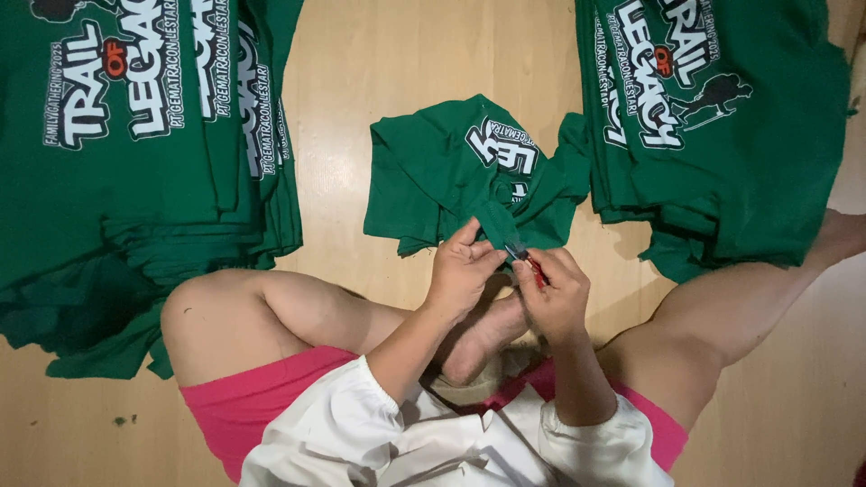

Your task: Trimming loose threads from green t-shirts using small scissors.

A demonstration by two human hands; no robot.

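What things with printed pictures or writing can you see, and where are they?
Left shirt stack: top left on the floor, green shirts, white lettering with a red spot.
Right shirt stack: top right, green, white lettering and a dark walker figure.
Crumpled shirt: middle, green, white print partly folded away, pinched by left hand; right hand holds a small red-handled tool.

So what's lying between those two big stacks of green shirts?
In the head view, one crumpled green shirt on the wooden floor, pinched by both hands.

The shirt (451,171) was green with white print. Both stacks, left (135,135) and right (713,117), were green, printed white with an orange word. The snips (532,263) had red handles. The shorts (244,406) were pink, the sleeves (334,433) white, the floor (379,63) pale wood.
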